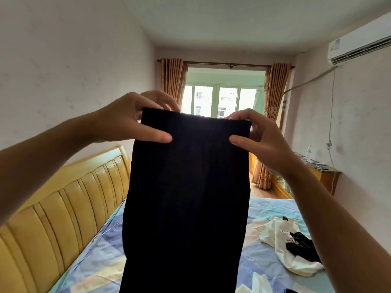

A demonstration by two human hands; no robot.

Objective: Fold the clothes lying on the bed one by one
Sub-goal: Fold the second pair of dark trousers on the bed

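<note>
A black garment (188, 197) is held up in front of the camera, hanging lengthwise from its top edge down past the bottom of the frame, above the bed (101, 261). The top edge is gripped at both corners. The left hand (129, 119) is seen at about 10 o'clock from the frame centre: its thumb is laid across the near face of the cloth and its fingers are curled over the top edge behind it, so the cloth is pinched between them. The right hand (256, 134) is seen at about 2 o'clock: the same pinch is made, thumb on the near face, fingers hooked over the upper right corner. Both forearms are raised, entering from the lower left and lower right edges. The garment appears flat and doubled, with straight sides; its lower end is cut off by the frame. On the bed, covered by a blue patterned sheet, a white garment (289, 246) with a dark print is seen lying crumpled at about 4 o'clock, with a small black item (302, 244) resting on it. A further pale piece of cloth (256, 284) is partly visible at the bottom edge, near 5 o'clock. A yellow padded headboard (63, 208) runs along the left, at 8 o'clock. Behind, a window (220, 100) with brown curtains is seen at 12 o'clock, and an air conditioner (359, 47) is mounted at 2 o'clock.
</note>
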